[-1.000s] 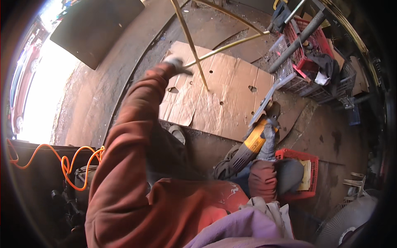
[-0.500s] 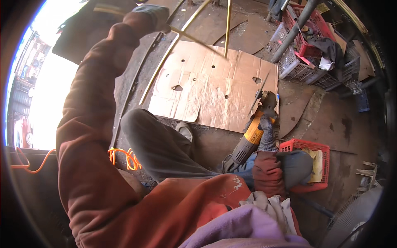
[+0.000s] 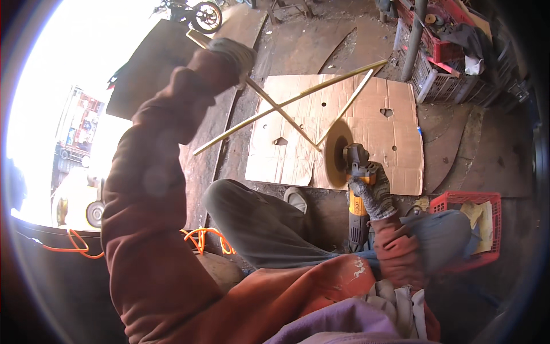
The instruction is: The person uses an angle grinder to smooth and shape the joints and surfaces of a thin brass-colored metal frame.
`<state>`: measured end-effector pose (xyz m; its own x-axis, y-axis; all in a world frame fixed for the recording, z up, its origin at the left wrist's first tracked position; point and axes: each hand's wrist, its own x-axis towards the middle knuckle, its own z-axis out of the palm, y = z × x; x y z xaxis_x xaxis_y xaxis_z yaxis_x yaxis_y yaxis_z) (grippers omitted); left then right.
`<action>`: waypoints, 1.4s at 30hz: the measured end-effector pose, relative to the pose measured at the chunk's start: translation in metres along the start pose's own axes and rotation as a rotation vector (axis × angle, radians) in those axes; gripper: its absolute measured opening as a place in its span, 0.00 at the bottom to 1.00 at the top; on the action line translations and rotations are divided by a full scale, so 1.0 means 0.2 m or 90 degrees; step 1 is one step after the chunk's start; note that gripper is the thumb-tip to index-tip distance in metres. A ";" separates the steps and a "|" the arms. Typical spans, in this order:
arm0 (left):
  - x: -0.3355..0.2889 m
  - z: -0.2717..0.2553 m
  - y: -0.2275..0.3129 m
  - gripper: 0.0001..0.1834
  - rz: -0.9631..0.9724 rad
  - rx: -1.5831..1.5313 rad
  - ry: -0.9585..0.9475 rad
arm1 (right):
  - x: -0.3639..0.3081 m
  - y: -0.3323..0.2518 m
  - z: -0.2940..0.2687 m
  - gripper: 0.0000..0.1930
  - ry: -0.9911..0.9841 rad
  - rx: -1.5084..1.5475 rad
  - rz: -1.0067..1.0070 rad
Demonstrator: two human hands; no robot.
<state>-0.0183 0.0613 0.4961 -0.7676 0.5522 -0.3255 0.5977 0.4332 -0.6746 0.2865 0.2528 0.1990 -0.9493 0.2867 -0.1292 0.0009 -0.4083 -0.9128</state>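
Observation:
Stretched far forward, my gloved left hand [image 3: 234, 58] is closed round one bar of a gold-coloured frame of thin bars [image 3: 260, 116]. Its bars cross and meet at corners above a flat sheet of brown cardboard [image 3: 395, 129]. My right hand [image 3: 375, 194], in a grey knit glove, grips a yellow and black angle grinder [image 3: 356, 207] near its head. The grinder's round brown disc [image 3: 337, 153] faces sideways and looks blurred. Its rim is close to the frame's lower corner; whether they touch I cannot tell.
Beside my right knee stands a red plastic basket [image 3: 497, 226] with papers in it. Stacked crates [image 3: 429, 86] and a grey post [image 3: 413, 43] are at the far right. An orange cord [image 3: 201, 235] lies coiled by my left knee. A motorcycle wheel [image 3: 206, 17] shows far ahead.
The frame has swung round and come lower, its corner now near the disc. My right hand has turned the grinder more upright, and its disc has tilted to show its flat side.

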 end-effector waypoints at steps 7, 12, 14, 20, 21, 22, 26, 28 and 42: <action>-0.16 -0.36 -0.29 0.23 -0.030 0.008 -0.064 | 0.02 0.11 0.05 0.29 -0.049 -0.073 0.004; -0.12 -0.24 -0.27 0.20 -0.012 -0.628 0.222 | 0.05 0.09 0.09 0.33 -0.085 -0.218 0.010; -0.10 -0.18 -0.16 0.19 0.080 -1.158 0.441 | 0.09 0.03 0.12 0.39 -0.123 -0.378 -0.008; 0.02 -0.27 0.11 0.20 -0.075 -1.322 0.734 | 0.18 -0.16 0.19 0.48 -0.168 -0.789 -0.002; 0.12 -0.25 0.12 0.20 0.012 -1.451 0.726 | 0.21 -0.18 0.18 0.48 -0.169 -0.827 0.009; 0.16 -0.24 0.10 0.20 0.068 -1.517 0.714 | 0.22 -0.21 0.20 0.48 -0.175 -0.863 0.013; 0.24 -0.12 0.06 0.21 0.127 -1.618 0.700 | 0.33 -0.11 0.22 0.47 -0.160 -0.920 -0.166; 0.27 -0.11 0.04 0.22 0.057 -1.542 0.745 | 0.39 -0.09 0.22 0.47 -0.184 -0.934 -0.201; 0.32 -0.10 0.01 0.22 0.057 -1.528 0.757 | 0.49 -0.12 0.33 0.44 -0.214 -0.891 -0.308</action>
<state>-0.0622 0.1114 0.4869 -0.8618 0.2070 0.4630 0.3630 -0.3859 0.8481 0.1720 0.2333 0.2340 -0.9710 -0.1356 0.1967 -0.2168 0.8465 -0.4863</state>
